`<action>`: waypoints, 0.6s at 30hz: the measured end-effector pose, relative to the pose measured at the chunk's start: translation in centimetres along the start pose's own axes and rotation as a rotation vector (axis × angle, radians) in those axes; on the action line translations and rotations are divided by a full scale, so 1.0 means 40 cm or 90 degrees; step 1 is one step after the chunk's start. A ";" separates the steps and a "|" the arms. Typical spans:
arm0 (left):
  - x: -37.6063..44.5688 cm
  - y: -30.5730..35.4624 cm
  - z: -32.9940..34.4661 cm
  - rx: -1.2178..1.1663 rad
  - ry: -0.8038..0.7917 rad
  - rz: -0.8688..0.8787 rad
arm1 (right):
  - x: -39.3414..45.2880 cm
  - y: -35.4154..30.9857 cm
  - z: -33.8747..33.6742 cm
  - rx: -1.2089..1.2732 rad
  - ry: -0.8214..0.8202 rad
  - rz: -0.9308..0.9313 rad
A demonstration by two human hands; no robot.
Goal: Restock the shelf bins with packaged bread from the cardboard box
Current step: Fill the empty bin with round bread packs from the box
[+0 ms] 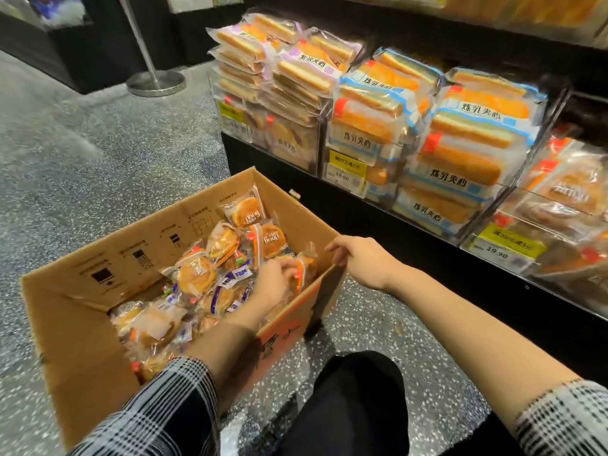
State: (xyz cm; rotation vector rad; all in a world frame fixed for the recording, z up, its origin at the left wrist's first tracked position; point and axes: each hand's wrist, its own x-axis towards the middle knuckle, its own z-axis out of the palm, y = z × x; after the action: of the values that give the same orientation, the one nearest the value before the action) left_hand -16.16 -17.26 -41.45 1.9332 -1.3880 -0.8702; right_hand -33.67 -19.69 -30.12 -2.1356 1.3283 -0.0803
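Note:
An open cardboard box [98, 324] stands on the floor in front of me, holding several clear packets of round bread [197, 274]. My left hand [274, 284] is down inside the box at its right side, fingers curled round a bread packet [304, 269] with an orange edge. My right hand [360, 258] is at the box's right corner, its fingers hooked over the rim. To the right, clear shelf bins [317, 143] hold stacked sandwich bread in purple and blue wrappers. The rightmost bin [566, 192] holds round bread like that in the box.
Yellow price tags [345, 167] hang on the bin fronts. The black shelf base [378, 225] runs close to the box's right side. A metal stanchion base [156, 83] stands on the speckled floor behind. My knee in black trousers [355, 390] is below the box corner.

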 end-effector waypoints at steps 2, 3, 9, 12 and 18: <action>0.008 -0.017 -0.028 -0.061 0.066 -0.030 | 0.002 0.007 0.002 0.045 0.013 0.005; 0.007 -0.022 -0.053 -0.084 0.088 -0.036 | 0.005 0.011 0.003 0.071 0.025 0.008; -0.029 0.005 -0.198 -0.230 0.058 0.046 | 0.028 0.013 0.015 0.092 0.089 -0.009; -0.066 0.034 -0.248 -0.194 0.038 0.126 | 0.032 -0.005 0.019 -0.031 0.080 -0.106; -0.108 0.062 -0.305 -0.177 0.011 0.196 | 0.047 -0.076 0.044 0.275 0.065 -0.129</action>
State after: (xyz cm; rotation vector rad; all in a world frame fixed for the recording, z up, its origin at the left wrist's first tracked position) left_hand -8.95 -12.66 -31.41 1.4695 -1.4231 -0.8430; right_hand -29.70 -19.51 -30.44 -1.9023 1.0318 -0.5174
